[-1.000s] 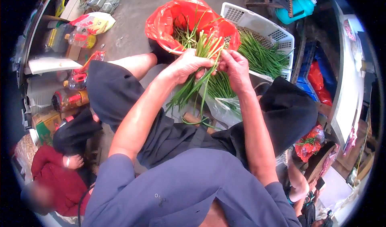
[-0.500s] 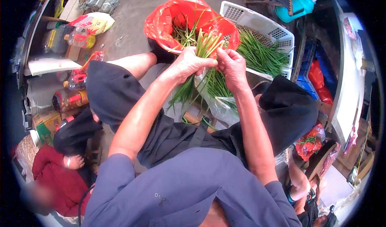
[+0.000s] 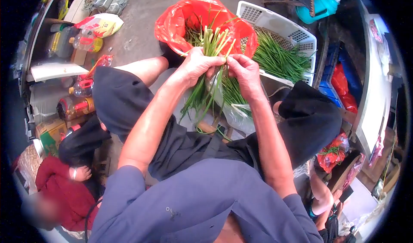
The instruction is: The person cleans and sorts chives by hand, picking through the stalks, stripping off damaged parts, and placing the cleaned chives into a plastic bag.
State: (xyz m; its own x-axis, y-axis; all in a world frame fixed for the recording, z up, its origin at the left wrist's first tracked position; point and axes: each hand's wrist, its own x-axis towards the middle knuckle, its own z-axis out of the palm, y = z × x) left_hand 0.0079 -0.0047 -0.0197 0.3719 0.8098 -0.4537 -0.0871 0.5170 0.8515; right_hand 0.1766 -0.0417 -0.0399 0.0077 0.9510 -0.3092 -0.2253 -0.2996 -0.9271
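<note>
My left hand (image 3: pixel 197 66) is closed round a bunch of green chives (image 3: pixel 214 41), their pale cut ends upward and the leaves hanging below. Close beside it, my right hand (image 3: pixel 246 74) pinches a chive stalk between thumb and fingertips, its tip near my left thumb. Just beyond both hands, a red plastic bag (image 3: pixel 174 21) gapes open with loose green and yellowish scraps inside. More chives lie below my hands on a clear plastic bag (image 3: pixel 240 119) between my knees.
A white plastic basket (image 3: pixel 275 17) of chives stands at the back right, near a teal jug (image 3: pixel 317 8). Bottles (image 3: pixel 86 41) line the left side. A person in a dark red top (image 3: pixel 64 191) sits at lower left; another person's arm (image 3: pixel 320 195) shows at lower right.
My right hand has moved slightly left and down, nearer my left thumb. The bunch has shifted a little left with my left hand.
</note>
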